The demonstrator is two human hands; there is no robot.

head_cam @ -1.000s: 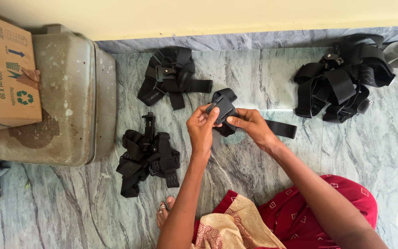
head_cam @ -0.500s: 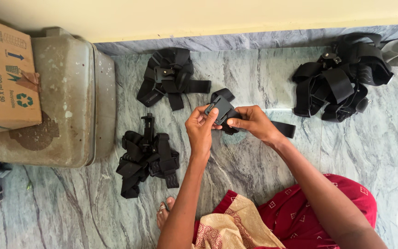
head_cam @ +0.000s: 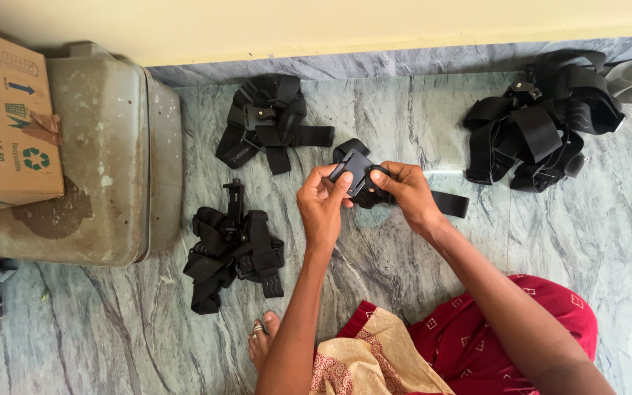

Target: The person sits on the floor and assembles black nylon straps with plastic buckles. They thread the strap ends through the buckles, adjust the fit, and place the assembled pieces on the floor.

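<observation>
Change: against the earlier views the hands sit a little lower and nearer the middle of the floor; the buckle piece is turned flatter toward the camera, and the bundles lie where they lay.
Cardboard box (head_cam: pixel 5 121): one — on the grey container (head_cam: pixel 104 161) at the floor's left edge.
Strap bundles: three on the marble floor (head_cam: pixel 418 95) — lower-left bundle (head_cam: pixel 232 249) just right of the container, upper bundle (head_cam: pixel 268 121) near the far wall, large right bundle (head_cam: pixel 543 121) toward the far right corner.
Left hand (head_cam: pixel 323 205): one, fingers closed on the left side of the black buckle strap (head_cam: pixel 360 172), thumb and fingertips pinching its plastic plate.
Black buckle strap: one, held above the floor's middle between both hands; its loose end trails right onto the marble.
Right hand (head_cam: pixel 404 190): one, closed on the strap's right side, fingers curled over the webbing.
Toes (head_cam: pixel 263 336): one foot showing at the near edge, beside red and tan patterned cloth (head_cam: pixel 404 358).
</observation>
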